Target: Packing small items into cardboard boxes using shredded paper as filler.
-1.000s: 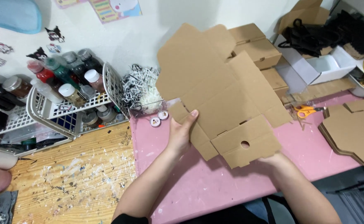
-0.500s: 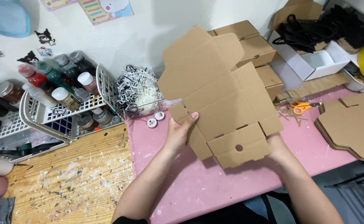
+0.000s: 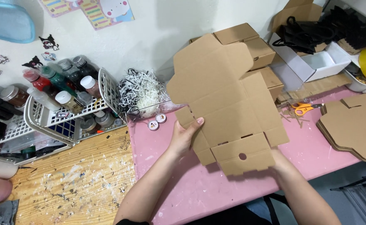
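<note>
Left hand (image 3: 183, 137) grasps flat cardboard box blank (image 3: 224, 104) above pink table (image 3: 199, 187); right hand (image 3: 281, 164) mostly hidden beneath it, grip unclear.

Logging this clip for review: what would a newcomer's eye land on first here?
A large flat die-cut cardboard box blank, unfolded, fills the centre, held up over the pink mat by the left hand at its left edge; the right hand is mostly hidden beneath its lower flap. To the left a white wire basket holds paint bottles, and a stack of similar cardboard blanks lies at the right.
</note>
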